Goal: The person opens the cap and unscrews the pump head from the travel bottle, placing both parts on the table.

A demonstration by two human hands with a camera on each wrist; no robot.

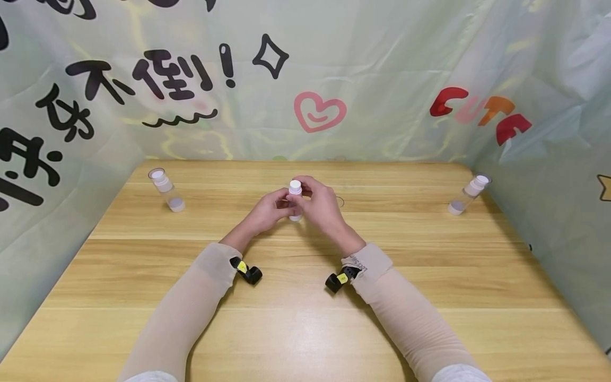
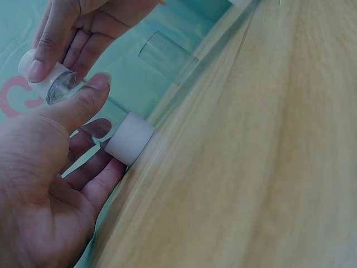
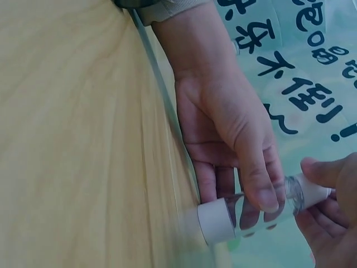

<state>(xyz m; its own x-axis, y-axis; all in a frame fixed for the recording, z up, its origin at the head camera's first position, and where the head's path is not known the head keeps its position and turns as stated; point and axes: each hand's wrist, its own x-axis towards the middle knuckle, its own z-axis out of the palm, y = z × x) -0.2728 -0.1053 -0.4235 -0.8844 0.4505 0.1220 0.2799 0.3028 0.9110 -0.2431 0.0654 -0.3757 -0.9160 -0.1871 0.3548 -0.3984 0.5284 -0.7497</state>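
Note:
In the head view, both hands meet over one small clear bottle (image 1: 295, 216) with a white base, upright near the table's back half. My left hand (image 1: 268, 213) holds its clear body low down, thumb on the near side and fingers behind, as the right wrist view shows. The white base (image 2: 131, 139) rests on or just at the tabletop. Between thumb and fingers, my right hand (image 1: 324, 207) pinches the bottle's white top (image 3: 312, 190). A clear cap (image 2: 167, 57) stands on the table beyond the bottle, mostly hidden behind my right hand in the head view.
Similar clear bottles with white tops and bases stand on the wooden table (image 1: 305, 329): one bottle (image 1: 168, 191) at the back left, another bottle (image 1: 469, 195) at the back right. A printed cloth (image 1: 382, 79) hangs behind and along the sides.

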